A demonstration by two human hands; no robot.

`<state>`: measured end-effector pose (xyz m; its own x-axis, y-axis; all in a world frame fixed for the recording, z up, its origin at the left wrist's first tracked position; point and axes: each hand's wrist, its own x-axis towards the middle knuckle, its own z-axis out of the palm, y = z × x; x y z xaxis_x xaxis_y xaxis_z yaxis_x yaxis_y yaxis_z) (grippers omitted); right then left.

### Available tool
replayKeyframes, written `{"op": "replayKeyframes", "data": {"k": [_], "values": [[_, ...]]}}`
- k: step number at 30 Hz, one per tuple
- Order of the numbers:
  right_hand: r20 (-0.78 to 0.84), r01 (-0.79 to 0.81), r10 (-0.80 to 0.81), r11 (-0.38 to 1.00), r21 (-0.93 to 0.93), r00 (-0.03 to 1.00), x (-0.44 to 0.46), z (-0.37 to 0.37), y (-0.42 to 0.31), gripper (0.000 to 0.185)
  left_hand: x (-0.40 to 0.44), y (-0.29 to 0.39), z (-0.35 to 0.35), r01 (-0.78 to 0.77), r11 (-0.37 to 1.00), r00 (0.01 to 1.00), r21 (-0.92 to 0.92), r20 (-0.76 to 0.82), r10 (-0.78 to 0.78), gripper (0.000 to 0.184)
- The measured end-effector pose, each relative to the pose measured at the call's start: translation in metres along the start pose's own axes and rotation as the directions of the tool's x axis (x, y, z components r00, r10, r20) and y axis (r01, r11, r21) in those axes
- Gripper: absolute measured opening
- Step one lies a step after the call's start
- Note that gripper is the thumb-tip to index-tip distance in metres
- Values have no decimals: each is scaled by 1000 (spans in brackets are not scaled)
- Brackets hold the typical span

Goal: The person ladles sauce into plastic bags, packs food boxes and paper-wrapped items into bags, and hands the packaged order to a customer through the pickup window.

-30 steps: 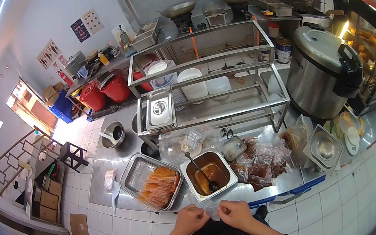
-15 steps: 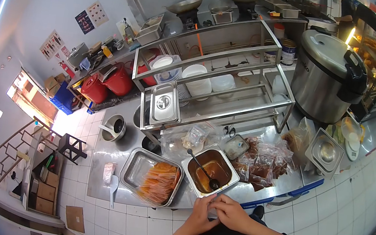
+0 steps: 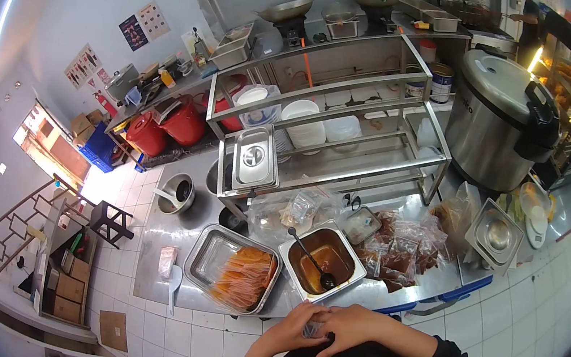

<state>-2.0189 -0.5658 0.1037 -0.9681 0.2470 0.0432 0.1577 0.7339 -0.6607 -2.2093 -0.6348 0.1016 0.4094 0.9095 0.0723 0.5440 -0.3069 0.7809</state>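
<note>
In the head view, my left hand [image 3: 294, 332] and my right hand [image 3: 350, 328] meet close to my body, just off the table's near edge. Between them is a small clear plastic bag [image 3: 312, 329], partly hidden by my fingers; both hands pinch it. Just beyond them a square steel pan [image 3: 358, 268] holds brown sauce, with a black ladle [image 3: 311, 254] leaning in it. Left of that, a steel tray [image 3: 200, 257] holds a row of flat bags of orange sauce [image 3: 244, 275]. To the right lies a pile of filled brown sauce bags [image 3: 404, 246].
A white spoon [image 3: 174, 287] and a pack of plastic bags [image 3: 166, 262] lie at the table's left. Loose clear plastic [image 3: 272, 219] and a small container [image 3: 360, 226] sit behind the pan. A steel rack [image 3: 329, 177] and a large cooker [image 3: 497, 128] stand further back.
My hands have drawn slightly back from the pan's near corner toward my body. The right fingers have shifted and spread over the clear plastic. The view has shifted slightly.
</note>
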Motion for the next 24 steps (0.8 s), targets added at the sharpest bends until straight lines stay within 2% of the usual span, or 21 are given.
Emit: {"op": "replayKeyframes", "data": {"k": [2, 4, 5, 6, 7, 8, 9, 10, 11, 12, 13, 14, 15, 16, 17, 18, 20, 21, 22, 24], "values": [[-2, 51, -51, 999, -11, 999, 7, -4, -2, 69, -7, -3, -8, 48, 999, 999, -7, 11, -48, 60], [302, -106, 79, 992, 72, 950, 24, -19, -10, 64, -14, -10, -8, 97, 995, 995, -12, 20, -96, 60], [303, -100, 75, 993, 67, 950, 31, -27, -10, 64, -18, -19, -6, 135, 988, 988, -79, -61, -140, 58], [237, -137, 123, 990, 44, 964, 38, -36, -10, 57, -24, -29, -3, 166, 975, 973, -148, -138, -187, 56], [168, -175, 169, 984, 22, 971, 44, -43, -9, 51, -31, -39, -2, 156, 982, 961, -107, -215, -176, 55], [-124, -137, 144, 989, 63, 982, 48, -44, 4, 34, -34, -55, 4, 155, 982, 959, -106, -222, -175, 55], [-473, -75, 130, 988, 132, 872, 65, -31, 30, 25, -36, -74, 12, 117, 943, 910, -312, -346, -228, 53], [-635, -122, 200, 979, 165, 746, 83, -39, 46, 25, -38, -83, 18, 45, 865, 842, -500, -447, -303, 51], [-635, -268, 430, 901, 340, 642, 94, -61, 34, 23, -38, -73, 15, 102, 754, 791, -649, -407, -457, 51], [-772, -322, 303, 937, 134, 560, 107, -54, 58, 24, -37, -75, 18, 98, 753, 788, -651, -411, -458, 51], [-870, -390, 137, 918, -68, 474, 125, -44, 89, 25, -32, -83, 20, -54, 548, 765, -835, -387, -515, 56], [-872, -387, 131, 919, -71, 471, 135, -39, 101, 25, -26, -92, 21, -209, 294, 752, -933, -345, -561, 63], [-800, -465, 212, 880, -93, 561, 141, -35, 109, 28, -18, -100, 23, -148, 291, 711, -945, -307, -633, 74], [-713, -536, 300, 835, -126, 634, 144, -29, 116, 32, -11, -108, 25, -151, 292, 711, -944, -309, -632, 74], [-714, -535, 297, 835, -128, 634, 146, -24, 120, 32, -1, -114, 23, -199, 232, 719, -952, -303, -626, 72], [-736, -493, 259, 862, -115, 626, 145, -20, 123, 33, 9, -116, 19, -247, 170, 726, -954, -298, -620, 71], [-755, -450, 223, 887, -106, 616, 133, -22, 128, 34, 30, -120, 6, -226, 113, 747, -968, -247, -618, 70], [-602, -296, 314, 946, 132, 734, 117, -30, 123, 32, 39, -120, 0, -200, 57, 765, -978, -193, -614, 69], [-418, -168, 335, 906, 388, 844, 99, -39, 116, 30, 48, -120, -6, -202, 54, 765, -978, -192, -614, 69], [-472, -187, 270, 958, 215, 839, 53, -47, 81, 24, 63, -120, -15, -156, 132, 727, -979, -204, -656, 64]]}}
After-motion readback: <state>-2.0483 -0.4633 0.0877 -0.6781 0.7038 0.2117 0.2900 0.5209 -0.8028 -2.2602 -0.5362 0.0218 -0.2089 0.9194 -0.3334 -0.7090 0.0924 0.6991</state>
